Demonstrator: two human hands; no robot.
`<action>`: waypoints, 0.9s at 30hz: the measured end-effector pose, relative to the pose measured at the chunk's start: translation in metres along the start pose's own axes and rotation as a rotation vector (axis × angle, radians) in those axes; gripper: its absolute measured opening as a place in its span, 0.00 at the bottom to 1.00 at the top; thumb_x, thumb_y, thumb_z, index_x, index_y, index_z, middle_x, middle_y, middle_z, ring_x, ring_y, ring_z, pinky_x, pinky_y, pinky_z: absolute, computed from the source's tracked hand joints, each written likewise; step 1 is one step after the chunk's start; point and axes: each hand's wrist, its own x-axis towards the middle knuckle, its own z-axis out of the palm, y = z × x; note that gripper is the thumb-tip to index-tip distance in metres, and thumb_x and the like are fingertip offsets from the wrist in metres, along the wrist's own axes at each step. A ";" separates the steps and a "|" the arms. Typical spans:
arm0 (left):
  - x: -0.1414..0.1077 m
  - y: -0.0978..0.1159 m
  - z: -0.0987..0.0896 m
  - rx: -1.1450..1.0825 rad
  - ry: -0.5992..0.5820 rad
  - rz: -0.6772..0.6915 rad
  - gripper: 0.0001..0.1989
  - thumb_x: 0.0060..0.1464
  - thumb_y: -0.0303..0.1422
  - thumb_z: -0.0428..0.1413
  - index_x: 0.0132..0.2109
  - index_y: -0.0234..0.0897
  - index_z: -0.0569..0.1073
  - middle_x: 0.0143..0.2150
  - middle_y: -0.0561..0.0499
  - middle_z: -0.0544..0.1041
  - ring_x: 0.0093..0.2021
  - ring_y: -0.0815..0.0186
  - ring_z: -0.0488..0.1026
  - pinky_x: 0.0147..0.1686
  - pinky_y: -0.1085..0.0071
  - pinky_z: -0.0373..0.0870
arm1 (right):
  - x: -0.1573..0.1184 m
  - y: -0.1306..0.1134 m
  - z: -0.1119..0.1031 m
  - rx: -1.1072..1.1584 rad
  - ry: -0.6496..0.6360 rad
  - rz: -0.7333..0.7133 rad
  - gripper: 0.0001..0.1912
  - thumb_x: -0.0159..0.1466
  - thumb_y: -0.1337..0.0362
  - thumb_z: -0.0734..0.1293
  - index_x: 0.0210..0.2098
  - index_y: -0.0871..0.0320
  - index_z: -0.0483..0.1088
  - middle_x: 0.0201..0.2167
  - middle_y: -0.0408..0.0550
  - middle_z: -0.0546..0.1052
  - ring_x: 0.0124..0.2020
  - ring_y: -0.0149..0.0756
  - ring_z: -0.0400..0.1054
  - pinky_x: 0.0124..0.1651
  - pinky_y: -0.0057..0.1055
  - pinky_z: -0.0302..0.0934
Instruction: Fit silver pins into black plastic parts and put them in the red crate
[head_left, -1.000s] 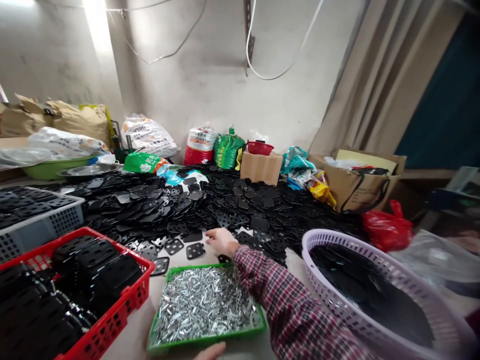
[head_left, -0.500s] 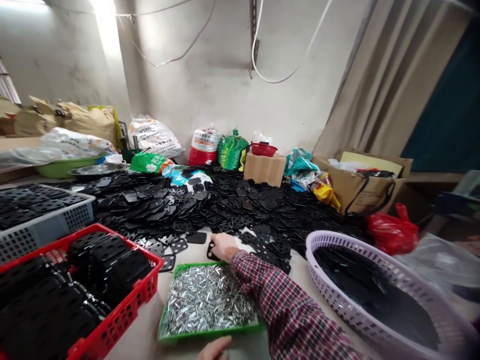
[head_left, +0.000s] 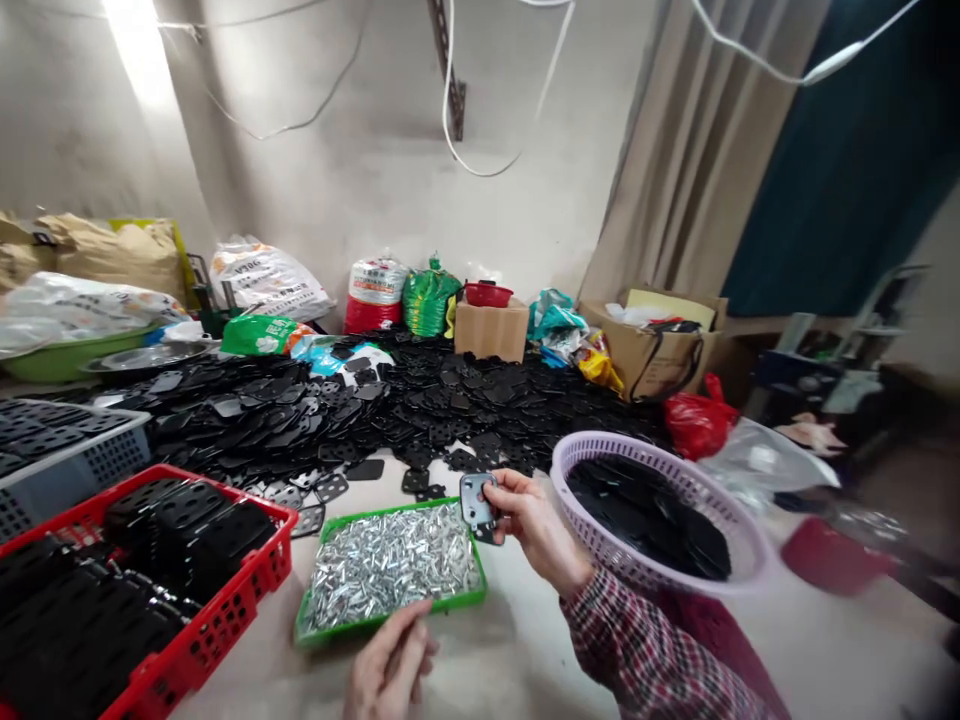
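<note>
My right hand (head_left: 529, 520) pinches a flat plate with holes (head_left: 474, 497) between thumb and fingers, just past the right rim of a green tray (head_left: 390, 625). A darker edge shows below this plate; whether it is a second plate I cannot tell. Small shiny metal pins (head_left: 394, 560) fill the tray. At the tray's near edge is my left hand (head_left: 394, 660), its fingers drawn together and partly curled. Anything between them is hidden. Loose black plates (head_left: 330, 487) lie behind the tray.
Stacked black plates fill a red basket (head_left: 214, 610) at left, beside a grey crate (head_left: 112, 455). A lilac basket (head_left: 750, 510) with black pieces stands at right. Behind, a broad heap of black plates (head_left: 450, 400) reaches the bags and a cardboard box (head_left: 491, 332).
My right hand has drawn back from the loose plates to the tray's right side, lifting a plate. My left hand has come further into view at the tray's near edge. The view has turned right.
</note>
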 end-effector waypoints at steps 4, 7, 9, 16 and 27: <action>-0.004 0.017 0.025 -0.083 -0.071 -0.036 0.32 0.40 0.53 0.64 0.47 0.34 0.79 0.31 0.44 0.81 0.25 0.62 0.73 0.19 0.72 0.68 | -0.045 0.015 0.008 0.024 -0.115 0.054 0.06 0.56 0.63 0.70 0.32 0.60 0.73 0.26 0.42 0.74 0.21 0.26 0.62 0.19 0.20 0.54; -0.005 0.018 0.036 -0.049 -0.188 -0.084 0.34 0.40 0.48 0.66 0.52 0.34 0.75 0.28 0.48 0.79 0.20 0.66 0.69 0.16 0.74 0.63 | -0.069 0.020 0.010 -0.167 -0.204 0.012 0.05 0.59 0.65 0.67 0.31 0.60 0.76 0.26 0.43 0.75 0.24 0.28 0.65 0.24 0.21 0.57; -0.005 0.018 0.037 -0.033 -0.261 -0.128 0.30 0.40 0.45 0.68 0.50 0.34 0.77 0.24 0.51 0.77 0.18 0.70 0.65 0.16 0.75 0.61 | -0.077 0.015 -0.003 -0.349 -0.136 -0.059 0.10 0.63 0.62 0.64 0.36 0.58 0.78 0.30 0.44 0.77 0.28 0.31 0.68 0.28 0.23 0.61; 0.000 0.023 0.043 -0.384 -0.122 -0.371 0.20 0.28 0.37 0.73 0.33 0.37 0.80 0.30 0.51 0.79 0.28 0.64 0.72 0.21 0.74 0.66 | -0.053 -0.032 -0.142 -1.126 0.313 0.060 0.15 0.64 0.66 0.59 0.37 0.58 0.78 0.39 0.52 0.80 0.42 0.43 0.72 0.45 0.34 0.62; -0.003 0.044 0.065 -0.474 -0.174 -0.451 0.20 0.28 0.28 0.74 0.34 0.37 0.80 0.32 0.50 0.81 0.30 0.62 0.76 0.26 0.69 0.73 | -0.024 -0.008 -0.165 -1.298 0.228 0.297 0.05 0.50 0.68 0.70 0.29 0.58 0.77 0.29 0.52 0.78 0.34 0.44 0.72 0.34 0.31 0.57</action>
